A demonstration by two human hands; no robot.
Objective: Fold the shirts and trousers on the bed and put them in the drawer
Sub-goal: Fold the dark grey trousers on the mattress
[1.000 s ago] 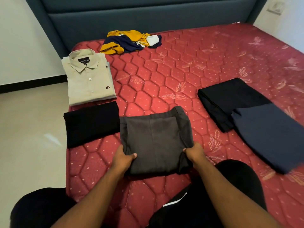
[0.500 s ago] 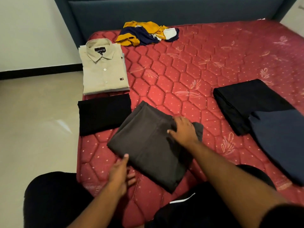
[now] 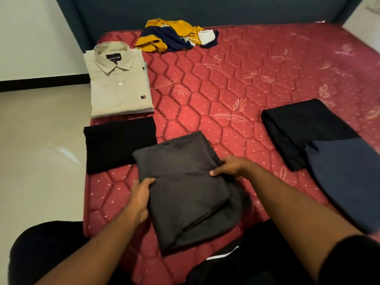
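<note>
Folded grey trousers (image 3: 185, 188) lie on the red mattress (image 3: 236, 83) in front of me, turned at an angle. My left hand (image 3: 140, 195) grips their left edge, thumb on top. My right hand (image 3: 229, 167) grips the right edge near the far corner, fingers curled over the fabric. A folded beige shirt (image 3: 119, 83) and a folded black garment (image 3: 119, 144) lie at the mattress's left edge. Folded black trousers (image 3: 304, 128) and folded navy trousers (image 3: 349, 177) lie at the right. A crumpled yellow and navy shirt (image 3: 174, 36) lies near the headboard.
A dark blue headboard (image 3: 205, 9) runs along the far side. Pale tiled floor (image 3: 41, 151) lies to the left of the bed, with a white wall behind it. My black-clad knees show at the bottom of the view.
The grey trousers have turned from square-on to an angled lie. My left hand, off the fabric half a second ago, now grips the left edge; my right hand shifted to the right edge.
</note>
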